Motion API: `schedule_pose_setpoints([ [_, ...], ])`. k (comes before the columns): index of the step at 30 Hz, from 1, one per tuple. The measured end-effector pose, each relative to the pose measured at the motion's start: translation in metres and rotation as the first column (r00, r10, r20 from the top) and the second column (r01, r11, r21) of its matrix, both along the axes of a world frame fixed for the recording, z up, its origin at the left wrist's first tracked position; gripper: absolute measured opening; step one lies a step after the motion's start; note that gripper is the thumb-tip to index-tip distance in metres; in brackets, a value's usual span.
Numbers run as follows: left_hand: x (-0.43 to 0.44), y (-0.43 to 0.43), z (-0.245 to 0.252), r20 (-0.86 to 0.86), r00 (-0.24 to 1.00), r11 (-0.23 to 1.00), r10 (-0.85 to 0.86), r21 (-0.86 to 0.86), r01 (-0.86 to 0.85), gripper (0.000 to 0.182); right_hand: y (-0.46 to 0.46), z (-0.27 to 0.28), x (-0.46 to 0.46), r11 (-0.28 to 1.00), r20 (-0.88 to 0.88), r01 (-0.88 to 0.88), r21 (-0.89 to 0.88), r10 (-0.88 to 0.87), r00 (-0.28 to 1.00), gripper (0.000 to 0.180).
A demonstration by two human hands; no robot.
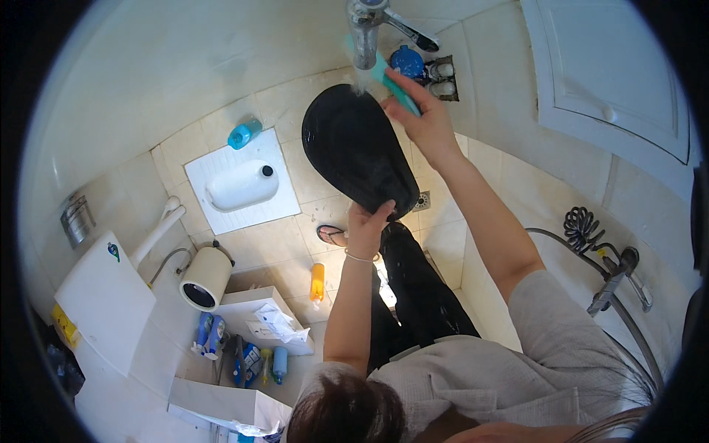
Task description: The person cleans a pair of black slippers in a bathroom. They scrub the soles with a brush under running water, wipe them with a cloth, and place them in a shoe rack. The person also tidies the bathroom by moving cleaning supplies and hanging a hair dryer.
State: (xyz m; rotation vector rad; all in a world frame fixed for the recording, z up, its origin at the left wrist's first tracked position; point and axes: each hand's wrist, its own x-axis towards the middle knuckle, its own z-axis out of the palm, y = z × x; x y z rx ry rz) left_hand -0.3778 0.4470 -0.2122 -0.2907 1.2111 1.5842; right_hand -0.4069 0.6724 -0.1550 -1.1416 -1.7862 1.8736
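My left hand (pixel 370 230) grips the narrow lower end of a black, wet-looking, teardrop-shaped object (pixel 354 141); its exact kind cannot be told. Its broad end lies below the chrome faucet (pixel 365 44), where a short stream of water appears to meet its upper edge. In my right hand (pixel 424 122) is a teal-handled brush (pixel 401 94), held slanting beside the spout. The brush's far end is blurred and partly hidden behind the faucet. Beneath both hands are the tiled floor and my legs in black trousers (pixel 421 282).
A white squat toilet (pixel 243 185) is set in the floor, with a blue bottle (pixel 243 134) by its edge. An orange bottle (pixel 317 282) lies near my sandalled foot (pixel 332 235). A white cabinet (pixel 606 72) and a shower mixer (pixel 620 279) with hose are at right.
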Motion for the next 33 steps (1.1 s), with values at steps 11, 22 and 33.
schedule_pose_setpoints([
  [11, -0.126, 0.022, 0.053, -0.631, 0.772, 0.997, 0.073, 0.034, -0.066, 0.058, -0.011, -0.012, -0.001, 0.891, 0.025, -0.440, 0.110, 0.440, 0.898, 0.047],
  [22, -0.110, 0.066, 0.044, -0.614, 0.768, 0.964, 0.180, -0.046, -0.263, 0.030, -0.045, 0.050, 0.043, 0.865, 0.209, -0.415, 0.283, 0.367, 0.906, 0.040],
  [33, -0.082, 0.088, 0.057, -0.630, 0.776, 0.979, 0.036, -0.133, -0.153, 0.029, -0.033, 0.051, 0.023, 0.890, 0.176, -0.307, 0.337, 0.261, 0.949, 0.038],
])
